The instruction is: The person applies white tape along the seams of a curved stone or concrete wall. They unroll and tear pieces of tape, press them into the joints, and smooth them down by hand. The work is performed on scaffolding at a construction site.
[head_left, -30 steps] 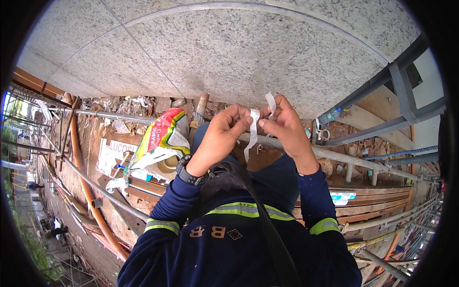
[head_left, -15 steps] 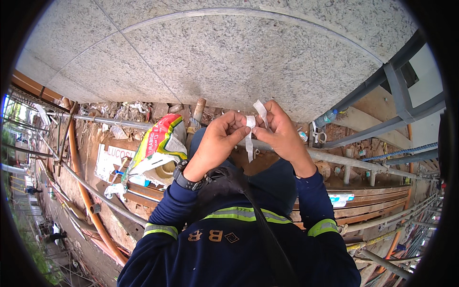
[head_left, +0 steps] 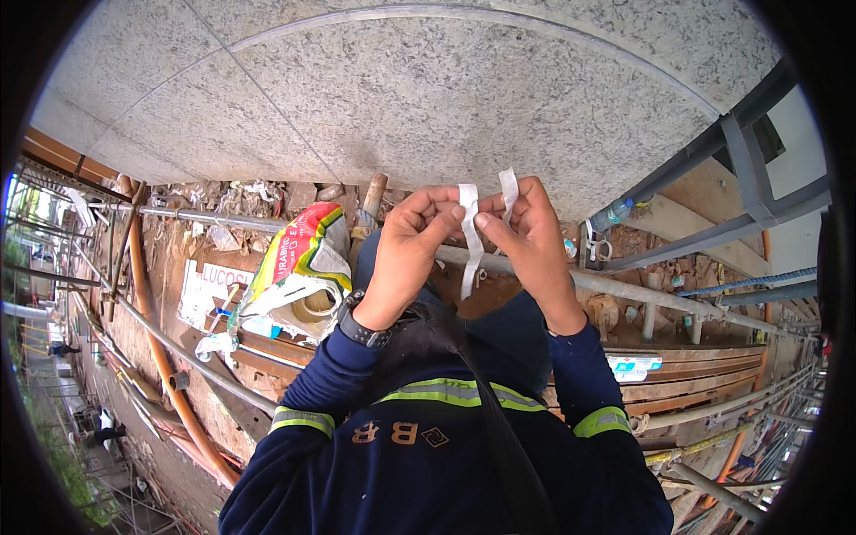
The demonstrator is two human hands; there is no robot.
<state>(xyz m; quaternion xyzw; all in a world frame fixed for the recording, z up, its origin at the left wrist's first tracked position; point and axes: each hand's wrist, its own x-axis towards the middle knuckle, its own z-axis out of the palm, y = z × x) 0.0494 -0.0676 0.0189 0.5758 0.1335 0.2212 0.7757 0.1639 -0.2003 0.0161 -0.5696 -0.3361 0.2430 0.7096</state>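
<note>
Both hands are raised close together in front of the stone-look wall panel. My left hand (head_left: 403, 248) pinches a long white strip of tape (head_left: 471, 236) between thumb and fingers. The strip hangs down past the thumb, and its upper end stands above the fingertips. Just to the right, my right hand (head_left: 538, 250) pinches a shorter white strip (head_left: 509, 187), its end sticking up. Thumb and fingers of each hand are closed. The two strips look apart at this moment. A dark watch (head_left: 362, 325) is on my left wrist.
A speckled grey panel (head_left: 428, 107) fills the far side. At left, a colourful plastic bag (head_left: 299, 254) holds a tape roll (head_left: 315, 308). A metal scaffold tube (head_left: 615, 290) crosses below my hands. A plastic bottle (head_left: 612, 215) lies right, near dark steel framing (head_left: 749, 169).
My hands have moved slightly apart. The strip in my left hand now shows longer and fuller, and the right one stands clear of it.
</note>
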